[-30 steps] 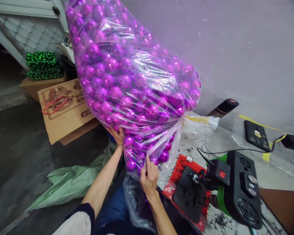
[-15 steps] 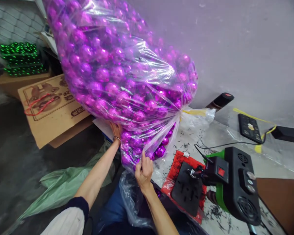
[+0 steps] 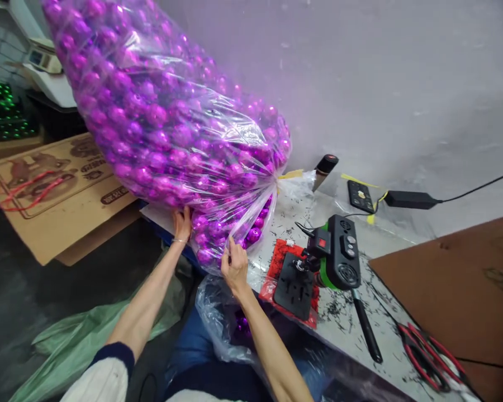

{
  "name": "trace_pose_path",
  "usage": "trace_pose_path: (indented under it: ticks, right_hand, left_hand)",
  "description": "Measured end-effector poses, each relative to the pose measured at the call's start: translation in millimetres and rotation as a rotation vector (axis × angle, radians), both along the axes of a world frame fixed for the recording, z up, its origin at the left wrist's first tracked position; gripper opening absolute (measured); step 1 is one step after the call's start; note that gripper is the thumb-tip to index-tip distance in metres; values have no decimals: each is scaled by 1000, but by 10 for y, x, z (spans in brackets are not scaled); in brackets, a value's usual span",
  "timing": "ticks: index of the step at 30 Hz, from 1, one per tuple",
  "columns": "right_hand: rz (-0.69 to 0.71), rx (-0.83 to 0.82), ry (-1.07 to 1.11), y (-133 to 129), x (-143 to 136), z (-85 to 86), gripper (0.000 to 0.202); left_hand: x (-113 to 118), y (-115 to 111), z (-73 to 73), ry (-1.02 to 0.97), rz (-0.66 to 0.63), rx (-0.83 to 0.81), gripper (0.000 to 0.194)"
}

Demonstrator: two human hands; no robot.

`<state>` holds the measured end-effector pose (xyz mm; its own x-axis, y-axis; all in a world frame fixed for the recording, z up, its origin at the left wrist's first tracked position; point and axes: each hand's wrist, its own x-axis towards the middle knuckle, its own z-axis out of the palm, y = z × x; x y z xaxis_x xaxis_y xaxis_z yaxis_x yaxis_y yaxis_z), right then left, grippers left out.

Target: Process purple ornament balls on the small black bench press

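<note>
A large clear plastic bag (image 3: 159, 128) full of shiny purple balls leans across the workbench, its neck tied with a yellow tie (image 3: 291, 174). My left hand (image 3: 181, 225) is at the bag's lower left edge, gripping it, with some fingertips hidden against the plastic. Lower and to the right, my right hand (image 3: 235, 264) pinches the plastic near the bag's bottom corner. An opened clear bag (image 3: 216, 315) lies over my lap, with a few purple balls (image 3: 242, 322) visible inside.
To the right, a black-and-green bench machine (image 3: 339, 251) stands by a red sheet (image 3: 276, 268) among black scraps. Red-handled scissors (image 3: 430, 357) lie near a brown carton (image 3: 452, 279). A printed carton (image 3: 62, 184) is at left; a green sack (image 3: 79, 340) lies on the floor.
The view has swung right and back, so the bag and both hands appear farther left and the scissors come into sight. Both hands keep their places on the bag.
</note>
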<state>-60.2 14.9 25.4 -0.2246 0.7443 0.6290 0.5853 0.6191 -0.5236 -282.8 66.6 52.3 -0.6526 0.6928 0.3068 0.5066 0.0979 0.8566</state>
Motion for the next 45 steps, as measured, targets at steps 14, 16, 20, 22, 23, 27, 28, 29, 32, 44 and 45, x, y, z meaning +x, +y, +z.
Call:
trace_pose_path:
  ticks: [14,16,20,22,23,27,28,29,32,44,45]
  right_hand:
    - [356,-37,-147,-664,449,26,50]
    - [385,-28,-128,-660,519,30,39]
    - [180,-164,92,-544,697,74,44]
    - [32,-271,160,-450,758,80,49]
    - [-27,-319,163,-408,775,76,52]
    - [-107,-398,152,-393,763,49,61]
    - [-108,-393,160,-436,755,52,60]
    - [-110,-381,170,-493,752,63,60]
    - [-118,-326,204,-694,791,141,55]
    - [-49,-558,623,-946,1081,569,55]
    - [-70,-555,590,-974,1118,567,56]
  left_hand:
    - [1444,-896,363,295,-635,44,38]
    - [1608,-592,485,402,-783,-84,39]
    - [1694,-71,599,624,-680,-330,42]
    - [1707,43,593,719,-633,-403,45]
    - [1723,71,579,755,-626,-434,47]
    - [1842,117,512,808,-649,-521,52]
    - [1867,126,504,812,-657,-528,50]
    - [1881,134,504,810,-662,-529,47]
    - [1841,126,556,725,-643,-471,51]
    - [2035,-1009,609,-456,-750,-160,67]
    - [2087,-1093,583,-502,-743,-175,67]
